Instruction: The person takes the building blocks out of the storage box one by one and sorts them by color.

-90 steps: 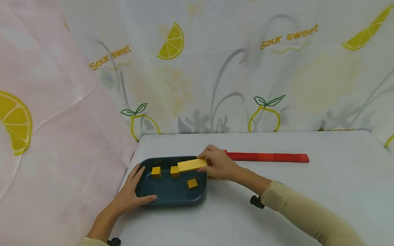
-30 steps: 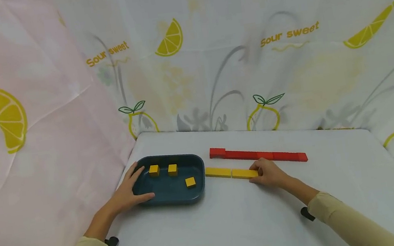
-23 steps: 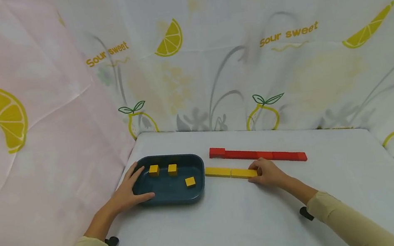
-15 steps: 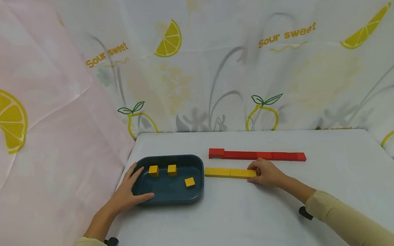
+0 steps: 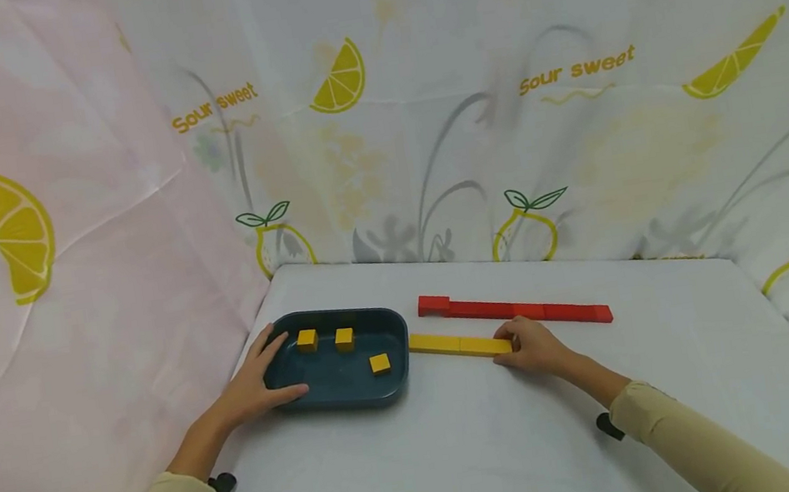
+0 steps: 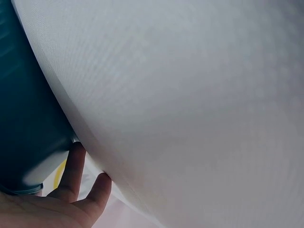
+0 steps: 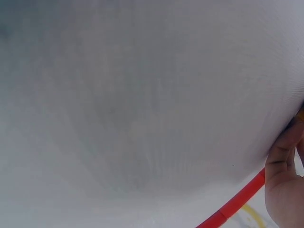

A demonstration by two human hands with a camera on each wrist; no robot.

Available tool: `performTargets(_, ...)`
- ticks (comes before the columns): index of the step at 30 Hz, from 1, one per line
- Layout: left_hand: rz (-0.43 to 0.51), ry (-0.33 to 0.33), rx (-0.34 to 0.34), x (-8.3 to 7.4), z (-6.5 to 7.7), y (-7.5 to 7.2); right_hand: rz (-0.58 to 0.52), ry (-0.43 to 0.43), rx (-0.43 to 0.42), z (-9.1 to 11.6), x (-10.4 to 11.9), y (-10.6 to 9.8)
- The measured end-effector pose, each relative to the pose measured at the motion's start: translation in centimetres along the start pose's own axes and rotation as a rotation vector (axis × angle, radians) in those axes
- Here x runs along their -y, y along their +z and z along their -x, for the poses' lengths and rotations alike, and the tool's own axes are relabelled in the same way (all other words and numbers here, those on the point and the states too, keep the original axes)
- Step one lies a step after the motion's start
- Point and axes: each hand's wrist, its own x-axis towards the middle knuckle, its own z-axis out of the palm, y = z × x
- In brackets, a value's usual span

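In the head view my left hand (image 5: 251, 388) rests against the left end of a dark blue tray (image 5: 334, 385), thumb and fingers spread along its rim. Three yellow cubes lie in the tray: one cube (image 5: 307, 341) at the back left, another cube (image 5: 344, 339) beside it, a third cube (image 5: 380, 363) nearer the front right. Between thumb and fingers, my right hand (image 5: 536, 345) pinches the right end of a long yellow block (image 5: 483, 346). This block lies on the table end to end with a second yellow block (image 5: 435, 344), which reaches the tray's right side.
Behind the yellow blocks runs a row of red blocks (image 5: 517, 309), its left end block (image 5: 434, 304) standing taller. A white cloth covers the table (image 5: 427, 477). Lemon-printed curtains (image 5: 426, 149) hang along the back and left.
My right hand has carried the yellow block from over the tray to the table. A thin gap between the two yellow blocks has closed as it slid left. The left hand stays at the tray.
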Motion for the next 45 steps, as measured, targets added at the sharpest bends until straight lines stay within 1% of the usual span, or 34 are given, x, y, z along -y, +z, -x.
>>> performTargets(10, 0.006, 0.005, -0.005, 0.4, -0.1, 0.0, 0.000, 0.001, 0.006, -0.1, 0.3, -0.2)
performTargets(18, 0.008, 0.006, -0.007, 0.4, -0.2, -0.1, 0.004, -0.025, -0.002, -0.3, 0.1, 0.1)
performTargets(24, 0.004, 0.005, -0.010, 0.4, -0.5, -0.2, 0.023, -0.041, 0.001, -0.3, 0.3, -0.1)
performTargets(27, 0.011, 0.005, -0.013, 0.5, -0.4, 0.0, 0.030, -0.042, 0.015, -0.2, 0.3, -0.1)
performTargets(30, 0.013, 0.004, -0.012, 0.5, -0.2, 0.5, 0.077, -0.059, 0.007, 0.4, 0.1, -0.1)
performTargets(32, 0.012, 0.006, -0.011, 0.4, -0.1, 0.8, 0.138, -0.089, -0.015, 0.9, 0.2, -0.4)
performTargets(35, 0.014, 0.009, -0.006, 0.2, -0.3, 0.9, 0.228, -0.143, -0.067, 1.5, 1.0, -1.8)
performTargets(37, 0.015, 0.015, -0.010, 0.2, -0.4, 0.8, 0.251, -0.200, -0.106, 1.5, 2.1, -2.7)
performTargets(39, 0.015, 0.017, -0.012, 0.3, -0.4, 0.6, 0.246, -0.270, -0.146, 1.3, 3.7, -3.2)
performTargets(42, 0.013, 0.009, -0.018, 0.4, -0.4, 0.4, 0.212, -0.399, -0.174, 0.5, 6.9, -3.0)
performTargets(45, 0.017, -0.002, -0.015, 0.3, -0.2, 0.4, 0.225, -0.540, -0.174, -0.4, 9.9, -1.3)
